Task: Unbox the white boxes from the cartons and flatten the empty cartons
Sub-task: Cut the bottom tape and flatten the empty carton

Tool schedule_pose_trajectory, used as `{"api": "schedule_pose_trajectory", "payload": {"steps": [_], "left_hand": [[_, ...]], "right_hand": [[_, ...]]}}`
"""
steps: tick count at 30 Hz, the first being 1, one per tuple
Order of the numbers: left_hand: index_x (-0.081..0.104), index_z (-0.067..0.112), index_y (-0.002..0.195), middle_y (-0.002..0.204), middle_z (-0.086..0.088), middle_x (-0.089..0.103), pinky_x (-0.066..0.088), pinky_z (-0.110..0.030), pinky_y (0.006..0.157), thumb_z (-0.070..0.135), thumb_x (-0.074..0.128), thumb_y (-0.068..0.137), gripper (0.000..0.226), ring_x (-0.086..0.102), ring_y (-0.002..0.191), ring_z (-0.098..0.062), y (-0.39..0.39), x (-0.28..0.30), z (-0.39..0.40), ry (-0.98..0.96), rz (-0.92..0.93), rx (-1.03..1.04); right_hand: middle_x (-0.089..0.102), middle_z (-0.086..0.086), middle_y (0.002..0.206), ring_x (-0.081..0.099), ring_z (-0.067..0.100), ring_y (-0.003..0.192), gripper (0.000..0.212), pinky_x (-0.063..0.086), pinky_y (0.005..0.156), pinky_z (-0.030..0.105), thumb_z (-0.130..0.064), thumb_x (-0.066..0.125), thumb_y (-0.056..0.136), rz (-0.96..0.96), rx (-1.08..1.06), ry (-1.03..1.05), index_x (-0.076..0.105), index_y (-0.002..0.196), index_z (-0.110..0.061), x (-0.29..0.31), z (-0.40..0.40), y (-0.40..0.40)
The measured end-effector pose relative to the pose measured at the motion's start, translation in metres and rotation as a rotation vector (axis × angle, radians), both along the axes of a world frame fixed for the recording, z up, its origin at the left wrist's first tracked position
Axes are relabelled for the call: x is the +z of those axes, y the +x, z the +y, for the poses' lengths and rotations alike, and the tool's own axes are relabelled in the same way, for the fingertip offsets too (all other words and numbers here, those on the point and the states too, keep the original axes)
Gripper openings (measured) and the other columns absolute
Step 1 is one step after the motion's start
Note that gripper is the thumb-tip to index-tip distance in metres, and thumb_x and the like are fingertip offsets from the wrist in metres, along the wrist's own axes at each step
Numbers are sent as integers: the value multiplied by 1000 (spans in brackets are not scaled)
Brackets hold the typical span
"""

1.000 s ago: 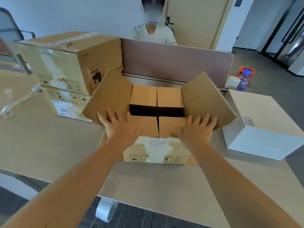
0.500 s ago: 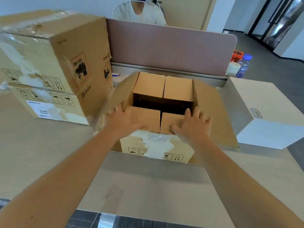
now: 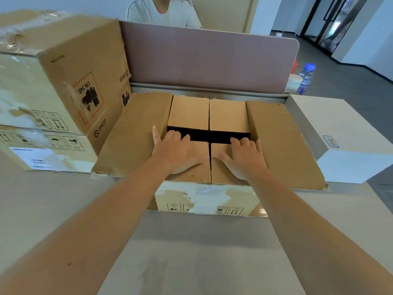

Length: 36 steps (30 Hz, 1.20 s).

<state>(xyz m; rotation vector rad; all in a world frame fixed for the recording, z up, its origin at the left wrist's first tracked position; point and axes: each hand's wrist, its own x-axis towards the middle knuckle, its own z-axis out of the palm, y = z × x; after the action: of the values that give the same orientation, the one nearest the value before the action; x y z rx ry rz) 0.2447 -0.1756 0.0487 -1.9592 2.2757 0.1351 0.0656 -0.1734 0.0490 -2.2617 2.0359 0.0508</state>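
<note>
Beige table (image 3: 63, 209) bears carton (image 3: 282, 145), pink divider (image 3: 202, 60) behind.

One head-worn view looks forward and down, close over the carton (image 3: 204, 145) at the table's (image 3: 63, 209) near edge

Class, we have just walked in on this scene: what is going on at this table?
A person is working on an open carton on the table. The left hand and right hand lie flat on its two near flaps, fingertips at the dark gap. A white box stands to the right; two taped cartons are stacked on the left.
</note>
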Motion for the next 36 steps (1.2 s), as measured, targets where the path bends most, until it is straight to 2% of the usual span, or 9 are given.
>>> {"api": "schedule_pose_trajectory", "payload": {"steps": [6, 11, 15, 20, 23, 26, 28, 32, 36], "left_hand": [[35, 15, 137, 131, -9, 37, 5, -45, 116, 64, 33, 88, 70, 32, 125, -26, 4, 34, 28, -377, 120, -77], [47, 17, 131, 132, -7, 44, 23, -40, 106, 68, 10, 70, 87, 40, 122, -26, 3, 60, 78, -536, 191, -75], [53, 16, 126, 121, -4, 58, 30, -40, 100, 63, 8, 73, 84, 50, 115, -26, -6, 66, 130, -561, 191, -3], [63, 18, 93, 84, 2, 62, 39, -28, 70, 46, 28, 96, 45, 58, 81, -16, -18, 56, 182, -387, 194, 33], [62, 16, 91, 89, 0, 60, 47, -29, 79, 47, 33, 95, 42, 57, 87, -15, -21, 32, 198, -149, 330, 99], [56, 17, 120, 123, -3, 56, 40, -27, 96, 46, 40, 95, 41, 52, 112, -18, -24, 7, 200, 99, 321, 162], [43, 17, 136, 139, -3, 45, 35, -28, 103, 44, 43, 95, 49, 44, 126, -20, -26, 0, 199, 184, 232, 189], [43, 17, 136, 139, -4, 46, 36, -37, 106, 36, 44, 96, 44, 44, 127, -22, -29, 13, 184, 68, 176, 148], [47, 17, 133, 133, -4, 51, 41, -35, 102, 30, 44, 97, 38, 50, 120, -20, -30, 40, 153, -64, 174, 114]], "right_hand": [[42, 12, 130, 36, 29, 124, 52, 20, 110, 40, -49, 34, 94, -14, 67, -304, 41, 133, -14, 37, 21, -9], [48, 8, 121, 44, 25, 111, 41, 29, 94, 35, -43, 37, 95, -66, 188, -487, 53, 121, -15, 67, 60, -21], [55, 4, 101, 51, 21, 92, 34, 34, 75, 31, -37, 37, 97, -126, 320, -496, 57, 112, -13, 82, 104, -31], [41, -3, 60, 40, 11, 55, 44, 27, 53, 24, -37, 31, 98, -224, 423, -236, 40, 58, -20, 75, 151, -34], [42, -2, 60, 44, 11, 61, 46, 34, 60, 23, -42, 29, 99, -263, 384, 46, 43, 60, -20, 53, 164, -35], [49, -1, 74, 50, 12, 77, 44, 38, 77, 26, -44, 29, 99, -235, 320, 238, 55, 78, -16, 29, 166, -43], [45, 0, 72, 48, 13, 75, 42, 38, 74, 27, -40, 31, 98, -217, 310, 277, 51, 70, -15, 15, 163, -47], [37, 0, 62, 40, 10, 60, 41, 29, 56, 23, -32, 37, 97, -238, 318, 273, 37, 58, -17, 6, 149, -46], [60, 6, 97, 57, 17, 91, 34, 43, 80, 28, -30, 36, 98, -287, 346, 167, 63, 97, -9, 24, 128, -44]]}}
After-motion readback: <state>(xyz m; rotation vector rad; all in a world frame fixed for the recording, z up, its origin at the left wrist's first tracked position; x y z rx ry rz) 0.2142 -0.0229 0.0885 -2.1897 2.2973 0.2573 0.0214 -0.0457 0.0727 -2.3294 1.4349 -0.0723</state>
